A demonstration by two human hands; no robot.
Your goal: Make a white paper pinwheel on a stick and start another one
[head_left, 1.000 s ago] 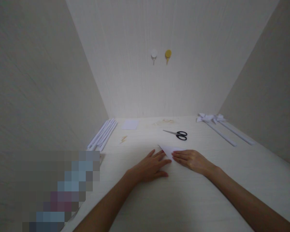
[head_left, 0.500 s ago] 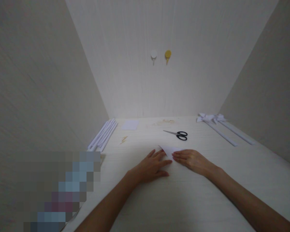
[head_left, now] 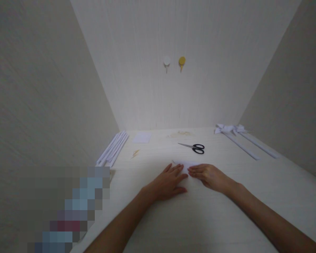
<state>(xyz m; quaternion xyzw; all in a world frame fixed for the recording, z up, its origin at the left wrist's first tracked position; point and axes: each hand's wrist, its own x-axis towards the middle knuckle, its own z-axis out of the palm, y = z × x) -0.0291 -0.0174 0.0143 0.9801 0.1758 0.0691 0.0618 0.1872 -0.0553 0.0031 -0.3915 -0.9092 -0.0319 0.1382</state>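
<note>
From my remote feed, a pale wood-grain table sits boxed in by three cream walls, with a white hook and a yellow hook on the far one. I see the left hand and right hand lying flat, fingers spread, pressing a small folded white paper near the table's middle; neither hand is closed around anything. Black-handled scissors lie just beyond the paper, apart from it. White paper sticks run along the left wall, a white square sheet sits near the back edge, and paper pinwheels on long stems rest by the right wall. Bare tabletop lies between the forearms and toward the near edge. A blurred patch covers the lower left.
</note>
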